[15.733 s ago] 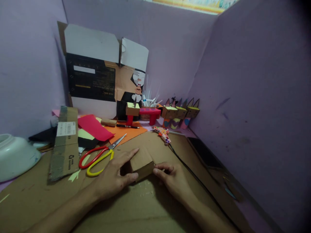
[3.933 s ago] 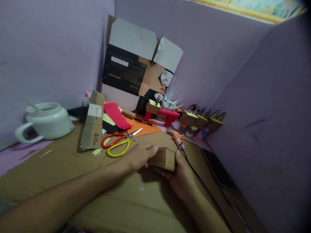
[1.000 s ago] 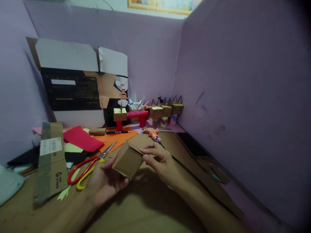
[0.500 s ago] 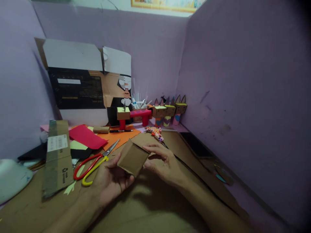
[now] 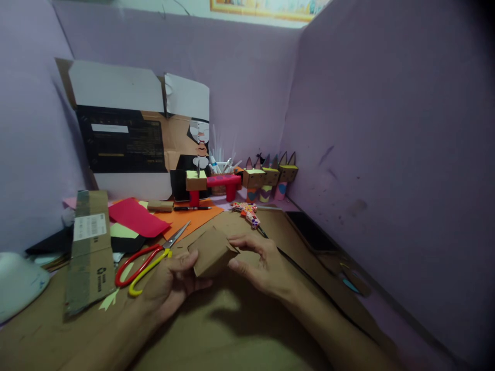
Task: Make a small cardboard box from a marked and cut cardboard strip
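Observation:
A small brown cardboard box (image 5: 213, 251) is held above the cardboard-covered table. My left hand (image 5: 176, 281) grips it from the left, thumb on its near left face and fingers underneath. At its right edge, the fingertips of my right hand (image 5: 257, 263) touch a corner flap, with thumb and forefinger a little apart. Scissors (image 5: 154, 257) with one red and one yellow handle lie open to the left of the box. Behind it are a floral-patterned piece (image 5: 247, 212) and a black pen (image 5: 192, 208).
Flat taped cardboard (image 5: 91, 252) and red paper (image 5: 139, 217) lie left. Cardboard cat-eared figures (image 5: 254, 179) and a red tube figure (image 5: 224, 181) stand at the back. A dark phone-like slab (image 5: 311, 231) lies by the right wall.
The box has been tilted in my left hand, so its side faces show more. My left thumb has shifted onto its face, while my right hand stays at the right edge.

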Available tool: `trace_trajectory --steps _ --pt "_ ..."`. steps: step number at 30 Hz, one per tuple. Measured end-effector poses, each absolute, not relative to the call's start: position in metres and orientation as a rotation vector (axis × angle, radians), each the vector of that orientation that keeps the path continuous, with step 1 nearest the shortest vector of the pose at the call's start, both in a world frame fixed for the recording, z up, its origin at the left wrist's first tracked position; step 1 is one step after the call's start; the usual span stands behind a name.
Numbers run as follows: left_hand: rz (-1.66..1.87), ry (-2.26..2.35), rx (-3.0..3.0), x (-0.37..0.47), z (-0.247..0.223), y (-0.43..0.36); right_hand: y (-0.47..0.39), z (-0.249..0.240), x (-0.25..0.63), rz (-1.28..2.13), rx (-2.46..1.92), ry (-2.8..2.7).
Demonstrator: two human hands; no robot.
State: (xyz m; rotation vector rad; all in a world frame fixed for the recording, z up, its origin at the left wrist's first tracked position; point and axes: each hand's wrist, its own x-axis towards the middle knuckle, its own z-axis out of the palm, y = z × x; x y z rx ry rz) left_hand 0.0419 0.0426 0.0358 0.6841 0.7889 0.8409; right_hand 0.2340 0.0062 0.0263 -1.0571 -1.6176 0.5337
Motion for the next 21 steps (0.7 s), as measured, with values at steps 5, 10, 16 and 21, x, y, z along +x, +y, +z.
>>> trace_trajectory --steps 5,10,16,21 --pt "0.801 0.612 0.755 0.038 0.031 0.044 0.001 0.028 0.229 0.562 -1.017 -1.572" --pt "0.764 0.532 0.819 0.034 0.028 0.047 -0.004 0.031 0.225 0.426 -0.94 -1.602" --pt "0.771 0.489 0.881 0.032 0.031 0.046 -0.01 0.037 0.222 0.322 -0.888 -1.657" --pt "0.758 0.481 0.909 0.032 0.034 0.047 -0.011 0.038 0.223 0.342 -0.876 -1.673"
